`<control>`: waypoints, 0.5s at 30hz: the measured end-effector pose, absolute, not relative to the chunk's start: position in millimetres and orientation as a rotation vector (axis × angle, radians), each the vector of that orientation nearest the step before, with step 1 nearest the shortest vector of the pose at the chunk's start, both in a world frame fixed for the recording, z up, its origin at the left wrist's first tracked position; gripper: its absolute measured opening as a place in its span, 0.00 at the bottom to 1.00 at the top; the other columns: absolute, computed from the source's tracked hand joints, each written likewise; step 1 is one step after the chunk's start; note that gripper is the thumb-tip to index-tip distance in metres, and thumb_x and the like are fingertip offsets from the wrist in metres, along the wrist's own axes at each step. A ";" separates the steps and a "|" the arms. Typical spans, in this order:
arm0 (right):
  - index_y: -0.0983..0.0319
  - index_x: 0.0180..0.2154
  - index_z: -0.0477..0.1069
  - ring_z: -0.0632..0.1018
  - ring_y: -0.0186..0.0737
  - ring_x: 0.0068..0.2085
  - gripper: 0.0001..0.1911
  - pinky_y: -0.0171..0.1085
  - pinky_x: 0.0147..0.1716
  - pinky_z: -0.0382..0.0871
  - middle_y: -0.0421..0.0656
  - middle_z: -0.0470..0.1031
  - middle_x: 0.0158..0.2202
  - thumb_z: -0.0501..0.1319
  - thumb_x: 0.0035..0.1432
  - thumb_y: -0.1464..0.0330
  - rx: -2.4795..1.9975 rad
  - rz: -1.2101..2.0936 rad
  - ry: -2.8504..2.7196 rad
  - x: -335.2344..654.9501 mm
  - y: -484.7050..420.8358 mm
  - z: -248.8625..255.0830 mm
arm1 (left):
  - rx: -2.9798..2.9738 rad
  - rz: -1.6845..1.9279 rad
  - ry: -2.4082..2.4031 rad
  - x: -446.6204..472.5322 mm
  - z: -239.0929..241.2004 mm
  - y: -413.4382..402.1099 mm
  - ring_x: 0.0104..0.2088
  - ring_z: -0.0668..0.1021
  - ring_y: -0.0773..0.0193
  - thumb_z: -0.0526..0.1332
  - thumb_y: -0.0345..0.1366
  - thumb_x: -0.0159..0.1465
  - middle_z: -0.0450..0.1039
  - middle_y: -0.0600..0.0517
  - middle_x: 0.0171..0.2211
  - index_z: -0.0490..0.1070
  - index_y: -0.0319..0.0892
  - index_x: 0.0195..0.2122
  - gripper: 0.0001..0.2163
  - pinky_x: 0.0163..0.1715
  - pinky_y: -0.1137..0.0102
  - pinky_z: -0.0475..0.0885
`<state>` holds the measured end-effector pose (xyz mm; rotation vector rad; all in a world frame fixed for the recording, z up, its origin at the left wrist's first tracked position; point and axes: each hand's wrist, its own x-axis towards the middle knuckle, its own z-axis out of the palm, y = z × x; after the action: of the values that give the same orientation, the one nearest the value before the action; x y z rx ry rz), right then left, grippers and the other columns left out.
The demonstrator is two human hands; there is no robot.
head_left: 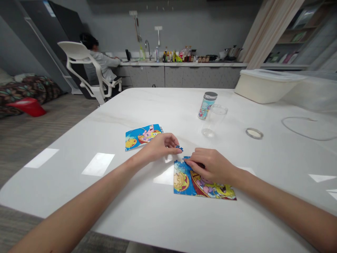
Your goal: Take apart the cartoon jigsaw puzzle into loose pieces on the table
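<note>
Pinched in the fingers of my left hand (163,146) is a small blue jigsaw piece (179,148), held just above the upper left corner of a jigsaw puzzle (181,179). The puzzle lies flat on the table, with cartoon figures in a boat and a burger on blue. My right hand (206,163) rests over its upper edge, fingers curled and fingertips at a blue part near a gap. Whether those fingers grip a piece is hidden. Behind my left hand lies a picture sheet (139,136) with the same scene, partly covered by the hand.
Beyond my right hand stand a printed tin (206,105) and a clear jar (214,121). A round lid (254,133) and a grey cable (302,131) lie to the right on the white table (105,200). A lidded box (265,86) sits farther back. A person (104,63) sits by the counter.
</note>
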<state>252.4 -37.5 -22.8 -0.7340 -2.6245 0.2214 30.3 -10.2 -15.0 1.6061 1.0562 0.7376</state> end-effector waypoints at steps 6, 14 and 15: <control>0.63 0.40 0.72 0.73 0.36 0.30 0.15 0.35 0.31 0.64 0.44 0.74 0.30 0.49 0.67 0.65 -0.846 0.273 -2.560 254.3 -36.8 -25.1 | 1.500 0.721 1.041 31.0 -8.1 -12.9 0.28 0.77 0.70 0.66 0.28 0.56 0.77 0.53 0.26 0.73 0.41 0.30 0.03 0.30 0.74 0.71; 0.63 0.42 0.65 0.71 0.35 0.26 0.09 0.34 0.27 0.63 0.40 0.71 0.26 0.51 0.65 0.65 -0.923 0.272 -2.427 252.8 -38.3 -27.9 | 1.512 0.670 1.032 35.5 -5.7 -17.8 0.33 0.80 0.67 0.63 0.27 0.60 0.80 0.52 0.31 0.76 0.42 0.36 0.05 0.38 0.69 0.73; 0.63 0.42 0.65 0.71 0.35 0.26 0.10 0.34 0.27 0.63 0.40 0.71 0.26 0.52 0.64 0.65 -0.924 0.278 -2.419 252.7 -38.4 -28.0 | 1.499 0.673 1.014 36.1 -5.4 -18.5 0.32 0.80 0.67 0.64 0.28 0.59 0.80 0.52 0.31 0.75 0.42 0.35 0.04 0.37 0.70 0.73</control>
<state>252.7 -38.4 -28.0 -0.9243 -2.4194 0.2776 36.1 -18.5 -5.4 1.4992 1.0137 0.6731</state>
